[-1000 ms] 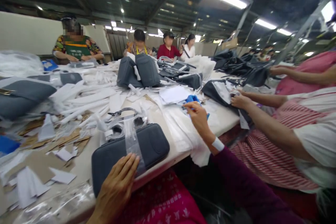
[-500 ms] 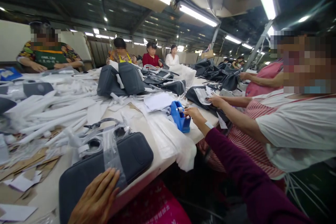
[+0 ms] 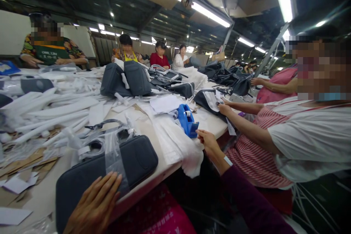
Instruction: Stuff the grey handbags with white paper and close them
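A dark grey zippered case (image 3: 139, 159) lies near the table edge, with a clear plastic bag strip (image 3: 113, 157) wrapped across its middle. My left hand (image 3: 94, 201) rests flat on the case and the plastic, fingers stretched out. To the right stands a blue tape dispenser (image 3: 188, 122) with a small roll in it. My right hand (image 3: 208, 142) is just off its cutter end, thumb and forefinger pinched on the tape; the clear strip itself barely shows. Coiled grey cables and a strap (image 3: 104, 126) lie behind the case.
White foam strips (image 3: 55, 111) and brown cardboard pieces (image 3: 30, 161) cover the left of the table. Dark bags (image 3: 137, 78) stand farther back. White foam sheeting (image 3: 175, 146) hangs over the edge. A co-worker in a striped apron (image 3: 255, 157) handles a bag at right; others work across the table.
My right hand has moved from the roll on the dispenser toward me, past its cutter end. My left hand stays on the case. The view has shifted slightly.
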{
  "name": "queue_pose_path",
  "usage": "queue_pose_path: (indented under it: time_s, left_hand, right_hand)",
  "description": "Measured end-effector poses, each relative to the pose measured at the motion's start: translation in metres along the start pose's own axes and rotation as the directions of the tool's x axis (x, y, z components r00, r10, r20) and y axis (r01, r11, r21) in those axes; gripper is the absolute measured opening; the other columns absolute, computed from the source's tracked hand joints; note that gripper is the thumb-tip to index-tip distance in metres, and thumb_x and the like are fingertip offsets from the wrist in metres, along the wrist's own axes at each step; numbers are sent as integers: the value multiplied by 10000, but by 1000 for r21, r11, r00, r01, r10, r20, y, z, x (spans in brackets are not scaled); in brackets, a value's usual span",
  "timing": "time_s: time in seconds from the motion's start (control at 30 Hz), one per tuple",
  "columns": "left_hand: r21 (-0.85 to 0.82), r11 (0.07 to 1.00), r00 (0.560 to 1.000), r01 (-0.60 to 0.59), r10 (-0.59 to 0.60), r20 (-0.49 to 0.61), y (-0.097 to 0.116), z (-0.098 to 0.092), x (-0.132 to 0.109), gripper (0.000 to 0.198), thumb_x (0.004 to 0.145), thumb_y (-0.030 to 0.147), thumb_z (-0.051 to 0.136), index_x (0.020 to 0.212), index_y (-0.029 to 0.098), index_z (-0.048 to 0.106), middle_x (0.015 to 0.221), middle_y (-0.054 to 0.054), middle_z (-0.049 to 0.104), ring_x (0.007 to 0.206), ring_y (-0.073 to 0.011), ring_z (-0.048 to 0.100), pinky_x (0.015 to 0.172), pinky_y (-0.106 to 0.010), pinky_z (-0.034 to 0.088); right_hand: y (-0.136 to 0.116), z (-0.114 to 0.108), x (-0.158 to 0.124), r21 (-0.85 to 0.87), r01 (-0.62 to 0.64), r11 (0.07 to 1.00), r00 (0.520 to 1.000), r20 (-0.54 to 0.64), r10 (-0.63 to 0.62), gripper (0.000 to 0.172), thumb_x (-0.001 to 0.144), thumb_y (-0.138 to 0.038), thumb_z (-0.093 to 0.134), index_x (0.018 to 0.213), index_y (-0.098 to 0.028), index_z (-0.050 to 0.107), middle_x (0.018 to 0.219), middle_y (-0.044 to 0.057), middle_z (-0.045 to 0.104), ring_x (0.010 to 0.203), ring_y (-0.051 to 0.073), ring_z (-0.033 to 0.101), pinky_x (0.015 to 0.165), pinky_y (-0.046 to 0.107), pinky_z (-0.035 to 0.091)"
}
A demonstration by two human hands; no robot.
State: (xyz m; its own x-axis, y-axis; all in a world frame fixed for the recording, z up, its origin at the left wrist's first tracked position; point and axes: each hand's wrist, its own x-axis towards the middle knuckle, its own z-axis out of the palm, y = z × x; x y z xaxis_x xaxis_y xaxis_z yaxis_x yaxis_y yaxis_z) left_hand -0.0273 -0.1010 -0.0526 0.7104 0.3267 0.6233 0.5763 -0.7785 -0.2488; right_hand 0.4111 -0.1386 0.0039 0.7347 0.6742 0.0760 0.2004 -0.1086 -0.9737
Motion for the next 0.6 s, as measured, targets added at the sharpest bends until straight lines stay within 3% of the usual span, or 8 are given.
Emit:
queue_pose_path:
  time_s: [0.17,0.27,0.3,0.37,0.43,0.5,0.53,0.6]
  left_hand:
    - [2,1000,1000,2,-2,-18,0,-2,1,451,866,231,486,1314,190,505,1319,-78,570,1192,-255,535,1053,-446,356]
    - [-35,998,999,53,-53,-12,8,-12,5,416,879,166,477,1291,194,527,1280,-67,602,1180,-231,545,1062,-427,348]
    - [-55,994,995,93,-94,-24,10,-17,8,395,885,152,477,1272,193,543,1256,-66,618,1170,-225,552,1061,-423,351]
    - [-86,984,988,155,-155,0,16,-25,13,378,892,137,473,1259,183,552,1239,-70,629,1171,-224,552,1061,-427,355]
    - [-106,976,981,192,-188,52,19,-28,15,374,895,138,476,1259,184,548,1242,-70,627,1185,-223,542,1070,-437,347]
    - [-113,970,975,215,-205,90,21,-29,15,374,893,143,487,1260,185,545,1242,-71,625,1195,-220,534,1083,-446,335]
    - [-116,968,973,220,-209,101,21,-29,14,375,890,144,493,1260,185,544,1240,-71,625,1198,-219,530,1089,-451,330]
    - [-120,967,971,226,-213,107,22,-29,13,377,886,142,501,1258,184,544,1233,-76,626,1200,-219,527,1099,-461,322]
  right_hand:
    - [-4,-24,1,-234,84,969,993,-61,-101,167,624,-325,646,582,-164,638,458,-11,527,497,143,471,527,272,311]
    - [-40,-22,-22,-591,398,702,915,199,-351,147,737,-259,579,684,-188,696,582,19,613,598,164,526,616,286,334]
    - [-58,-13,-33,-632,566,529,822,387,-417,166,776,-235,552,731,-198,708,671,34,654,668,170,551,669,290,345]
    - [-96,17,-55,-491,836,246,549,724,-419,164,798,-192,551,737,-200,703,742,49,682,790,185,565,739,298,332]
    - [-131,58,-78,-202,975,92,220,928,-301,180,802,-153,551,697,-194,691,701,44,677,781,174,561,742,298,314]
    - [-157,104,-100,72,997,31,-66,983,-171,200,799,-128,543,679,-193,688,673,36,673,743,159,562,726,296,306]
    - [-165,126,-111,164,986,0,-163,979,-121,204,799,-127,539,671,-185,687,667,42,673,724,157,562,715,297,304]
    - [-170,166,-129,254,964,-73,-259,964,-59,195,804,-139,532,689,-158,688,684,70,682,682,161,564,686,305,302]
